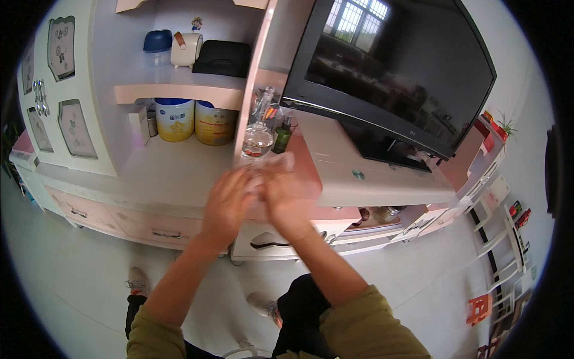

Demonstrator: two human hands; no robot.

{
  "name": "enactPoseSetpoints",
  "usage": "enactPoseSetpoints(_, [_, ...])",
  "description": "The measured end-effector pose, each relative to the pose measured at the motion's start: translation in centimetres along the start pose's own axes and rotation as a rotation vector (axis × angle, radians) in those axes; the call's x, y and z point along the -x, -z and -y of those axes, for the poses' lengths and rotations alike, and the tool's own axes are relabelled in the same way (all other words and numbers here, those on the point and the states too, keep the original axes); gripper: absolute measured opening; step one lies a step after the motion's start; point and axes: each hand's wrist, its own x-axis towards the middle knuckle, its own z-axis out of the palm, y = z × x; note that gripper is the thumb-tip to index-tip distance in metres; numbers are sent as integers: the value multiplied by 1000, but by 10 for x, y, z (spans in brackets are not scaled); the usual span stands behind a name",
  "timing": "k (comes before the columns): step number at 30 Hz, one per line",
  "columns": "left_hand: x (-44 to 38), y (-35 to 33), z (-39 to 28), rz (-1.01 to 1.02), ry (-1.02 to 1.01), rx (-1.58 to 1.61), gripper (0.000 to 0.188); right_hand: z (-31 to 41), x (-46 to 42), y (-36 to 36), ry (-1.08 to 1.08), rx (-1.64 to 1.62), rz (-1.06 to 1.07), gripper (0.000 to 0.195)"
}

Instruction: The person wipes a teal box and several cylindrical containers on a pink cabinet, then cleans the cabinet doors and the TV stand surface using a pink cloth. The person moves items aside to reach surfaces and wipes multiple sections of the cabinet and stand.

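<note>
My left hand [226, 204] and my right hand [284, 195] are close together over the front of the cabinet top, both blurred by motion. Between and beyond their fingers is a thin, pale crumpled sheet [283, 162]; whether it is cloth, tissue or plastic cannot be made out. Both hands appear to grip it. Just past the fingers stand a round clear glass jar [258, 140] with a lid and something red at its bottom, and a dark green spray bottle [282, 134]. Behind them is a clear bag [268, 107] with colourful items.
A black television [385, 80] stands on the raised pale top [390, 188] at right. Yellow tins [175, 121] sit under a shelf [179, 96] holding a blue-lidded container [158, 47] and a black case [223, 58]. At far right, an orange stool [479, 309] is by chairs.
</note>
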Motion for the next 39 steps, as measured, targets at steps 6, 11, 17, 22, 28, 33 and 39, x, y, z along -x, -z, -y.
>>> enactPoseSetpoints(6, [-49, -127, -66, 146, -153, -75, 47, -112, 40, 83, -126, 278, -33, 30])
enactPoseSetpoints(11, [-47, -166, -90, 225, -123, -303, 48, -166, 87, 89, -156, 281, 78, 39])
enactPoseSetpoints(17, [-44, -167, -89, 261, -134, -450, 55, -162, 88, 75, -222, 245, 6, 39])
enactPoseSetpoints(22, [-42, -166, -91, 233, -106, -498, 56, -163, 87, 70, -237, 219, -6, 39])
enactPoseSetpoints(28, [-38, -173, -87, 216, -163, -461, 56, -171, 92, 69, -266, 309, 70, 41])
enactPoseSetpoints(33, [-38, -167, -89, 232, -162, -494, 58, -165, 88, 64, -250, 270, 10, 40])
enactPoseSetpoints(39, [-44, -161, -98, 298, -180, -507, 60, -171, 95, 70, -148, 192, -47, 40])
